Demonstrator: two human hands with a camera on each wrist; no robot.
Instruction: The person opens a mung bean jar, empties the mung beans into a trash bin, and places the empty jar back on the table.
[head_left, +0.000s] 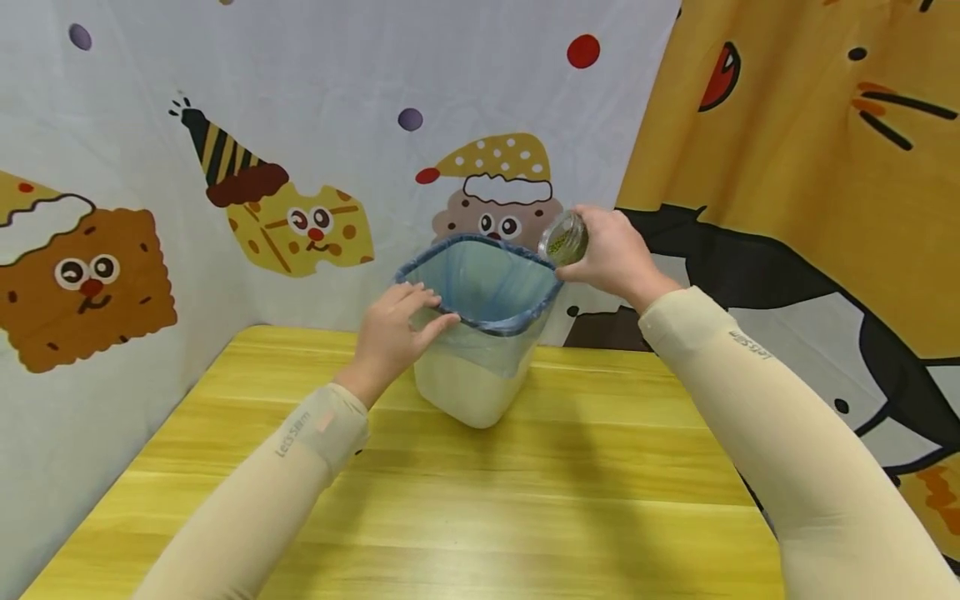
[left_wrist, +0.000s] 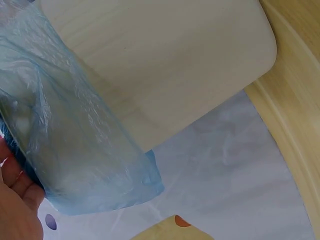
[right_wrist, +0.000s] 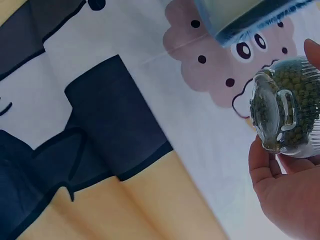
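Observation:
A pale trash bin (head_left: 468,387) stands upright on the table, lined with a thin blue plastic bag (head_left: 487,287) folded out over its rim. My left hand (head_left: 397,333) holds the rim at the near left corner; the left wrist view has its fingers (left_wrist: 20,182) bent against the bag's edge. In my right hand (head_left: 615,250) is a small clear glass jar (right_wrist: 285,107), gripped between thumb and fingers. Small green beans (right_wrist: 295,90) fill much of it. The jar is tilted, level with the bin's right rim and just beyond its corner.
The yellow wood-grain table (head_left: 450,508) extends toward me from the bin. Behind it hangs a white cloth (head_left: 315,83) printed with cartoon snacks. An orange patterned curtain (head_left: 795,192) hangs along the right side, close to my right arm.

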